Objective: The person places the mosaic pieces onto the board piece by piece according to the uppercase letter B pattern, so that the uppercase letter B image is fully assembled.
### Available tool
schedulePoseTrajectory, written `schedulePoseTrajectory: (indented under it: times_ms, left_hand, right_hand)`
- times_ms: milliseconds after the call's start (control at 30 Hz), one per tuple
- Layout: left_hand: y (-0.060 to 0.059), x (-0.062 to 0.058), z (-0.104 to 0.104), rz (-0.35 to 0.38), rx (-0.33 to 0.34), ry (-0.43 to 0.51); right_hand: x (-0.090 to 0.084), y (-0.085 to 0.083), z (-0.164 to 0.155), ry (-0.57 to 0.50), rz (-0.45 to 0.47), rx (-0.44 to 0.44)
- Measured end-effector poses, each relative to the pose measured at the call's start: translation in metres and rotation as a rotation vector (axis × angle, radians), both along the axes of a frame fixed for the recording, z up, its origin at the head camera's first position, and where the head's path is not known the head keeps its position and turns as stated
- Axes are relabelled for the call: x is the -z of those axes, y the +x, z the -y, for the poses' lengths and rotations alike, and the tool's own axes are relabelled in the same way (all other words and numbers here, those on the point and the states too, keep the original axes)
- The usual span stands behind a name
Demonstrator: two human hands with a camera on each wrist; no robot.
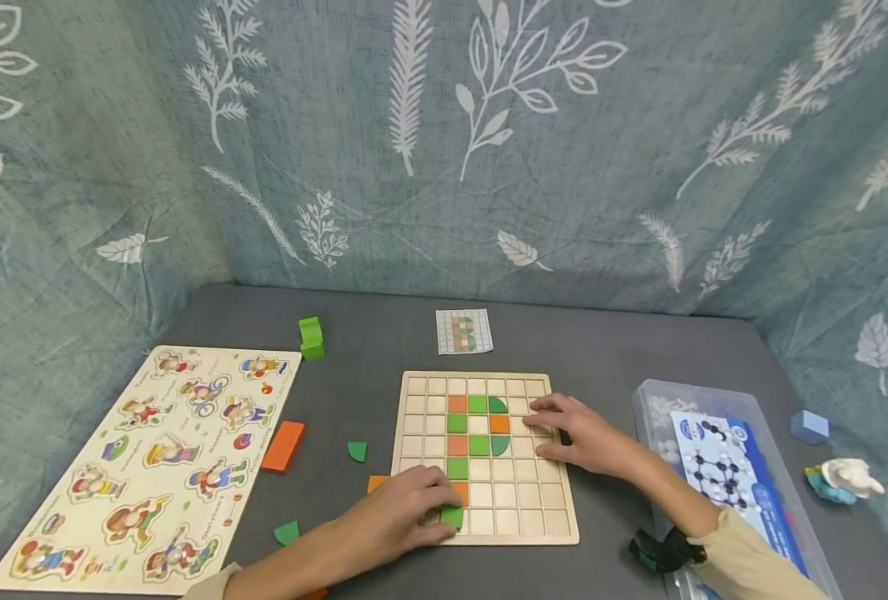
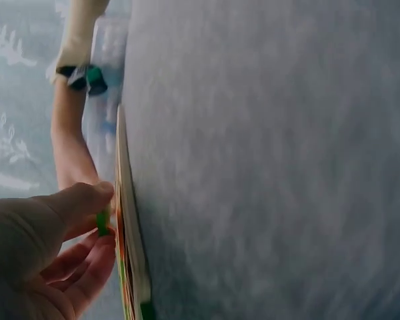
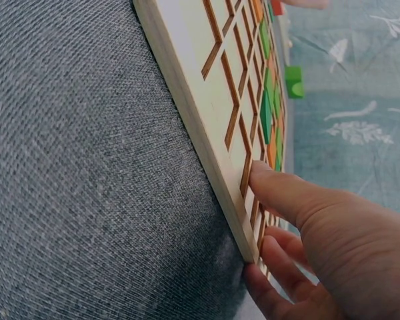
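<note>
**Green tile at the near edge of the grid board**

Nearest the person, the left hand lies over the near left corner of the wooden grid board, its grip closed in a pinch on a green square tile that sits on the board's bottom row; the left wrist view shows that tile between thumb and fingers right against the board. Just left of this hand a green quarter-round piece lies on the grey counter, and an orange tile peeks out from behind the knuckles.

Further in, the right hand rests flat on the board's right side, fingers straight and relaxed, holding nothing; in the right wrist view its fingertips press on the board's edge. Between the two hands stands the laid pattern of orange and green tiles.

To the left, on the counter, lie a green half-round piece, an orange block and a large peg puzzle with cartoon figures. To the right sits a clear plastic box with a printed sheet, then a blue cube and a small figurine.

Beyond the board lie a pattern card and a green block, before the leaf-print cloth
</note>
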State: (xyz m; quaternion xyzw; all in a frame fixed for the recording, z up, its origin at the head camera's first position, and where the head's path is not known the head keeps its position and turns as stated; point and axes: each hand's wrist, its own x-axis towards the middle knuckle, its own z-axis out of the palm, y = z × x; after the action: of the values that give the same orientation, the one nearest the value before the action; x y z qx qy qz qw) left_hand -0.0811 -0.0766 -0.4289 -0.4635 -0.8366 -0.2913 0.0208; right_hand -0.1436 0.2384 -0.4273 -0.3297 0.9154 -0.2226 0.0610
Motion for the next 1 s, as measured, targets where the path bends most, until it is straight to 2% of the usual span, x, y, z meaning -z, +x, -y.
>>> schedulePoseTrajectory:
  times_ms: [133,233,367,833,900,1000]
  left_hand:
    - [0.0058,0.0012,-0.0033,-0.084,0.014,-0.046]
    - [0.0079,0.0007,-0.0051,-0.116,0.010,-0.066]
    - [0.0081,0.0011,-0.0058,-0.117,0.007,-0.062]
    - [0.0052,0.0006,-0.0070,-0.002,0.000,-0.041]
    - [0.0053,0.0005,-0.0074,-0.011,0.001,-0.039]
    - [0.0056,-0.0005,-0.0087,-0.063,0.002,-0.044]
  right_hand:
    - [0.0023,0.0009,0.0000,-0.011,0.012,0.002]
    - [0.0027,0.0004,-0.0003,-0.013,0.014,0.003]
    - [0.0022,-0.0004,-0.0005,-0.012,0.010,-0.002]
    - [0.0015,-0.0009,0.0001,-0.004,0.009,-0.002]
    - [0.0007,-0.0004,0.0005,-0.006,0.010,0.001]
    - [0.0000,0.0005,0.0006,-0.006,0.012,0.003]
